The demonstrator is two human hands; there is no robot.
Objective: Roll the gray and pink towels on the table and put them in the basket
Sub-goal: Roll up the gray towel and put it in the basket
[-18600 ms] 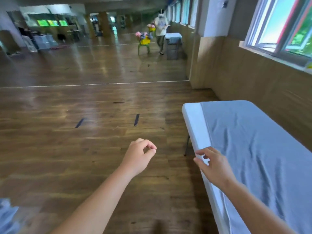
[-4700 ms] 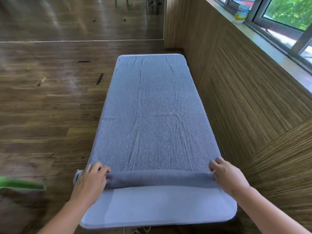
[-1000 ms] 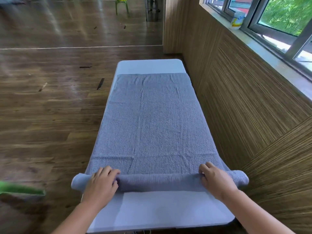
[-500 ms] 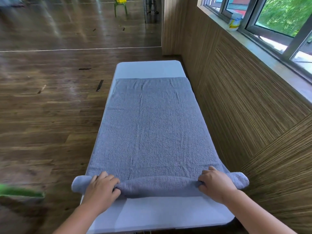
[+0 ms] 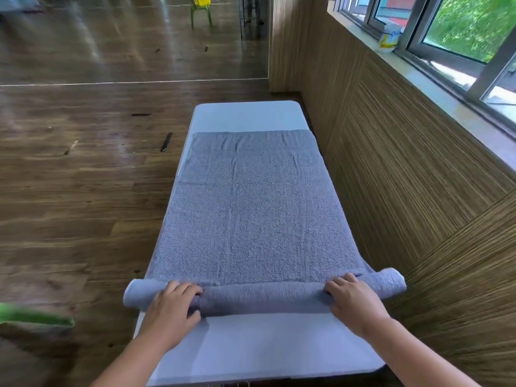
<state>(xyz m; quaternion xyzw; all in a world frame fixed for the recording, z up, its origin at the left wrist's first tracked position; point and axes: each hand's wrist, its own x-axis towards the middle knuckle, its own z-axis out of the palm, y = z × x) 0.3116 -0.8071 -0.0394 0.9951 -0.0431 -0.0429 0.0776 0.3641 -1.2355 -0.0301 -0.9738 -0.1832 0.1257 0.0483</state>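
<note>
Gray towel (image 5: 251, 213) far edge creeping nearer along table (image 5: 245, 115); roll (image 5: 265, 297) sitting at table's near end, long axis crosswise, ends overhanging. L hand (image 5: 170, 305) & R hand (image 5: 354, 300) curling fingers over roll, gripping it.

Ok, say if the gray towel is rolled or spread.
Partly rolled: near end rolled under the left hand and right hand; the rest of the gray towel lies flat on the table.

floor (image 5: 69, 205): dark glossy wood | wall (image 5: 405, 177): wood panels | windows (image 5: 460, 23): daylight, greenery | green chair (image 5: 201, 9): far
</note>
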